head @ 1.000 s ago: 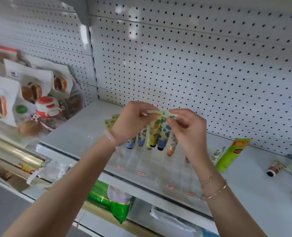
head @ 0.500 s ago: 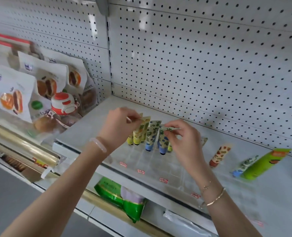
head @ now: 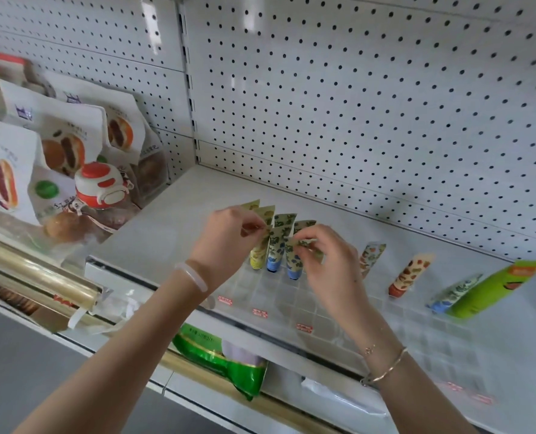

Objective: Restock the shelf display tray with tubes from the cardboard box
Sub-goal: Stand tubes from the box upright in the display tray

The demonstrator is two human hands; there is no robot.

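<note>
A clear gridded display tray [head: 291,303] lies on the white shelf [head: 172,220]. Several small floral tubes stand cap-down in its back left cells. My left hand [head: 229,242] pinches the flat top of a yellow-capped tube [head: 258,256]. My right hand [head: 326,261] pinches the top of a blue-capped tube [head: 292,266]. Another blue-capped tube [head: 276,250] stands between them. An orange-patterned tube [head: 370,256] stands in the tray right of my right hand. The cardboard box is out of view.
An orange-capped tube [head: 409,275], a small blue-capped tube [head: 453,292] and a large green tube [head: 495,288] lie towards the shelf's right. Snack bags [head: 59,151] and a red-and-white bottle [head: 102,186] crowd the left bay. The pegboard wall [head: 354,104] rises behind. A green bag [head: 226,361] sits below.
The view has swung so the tubes and both hands sit lower and further right on the shelf. Both hands have kept pinching tube tops and lowered them into the tray's cells.
</note>
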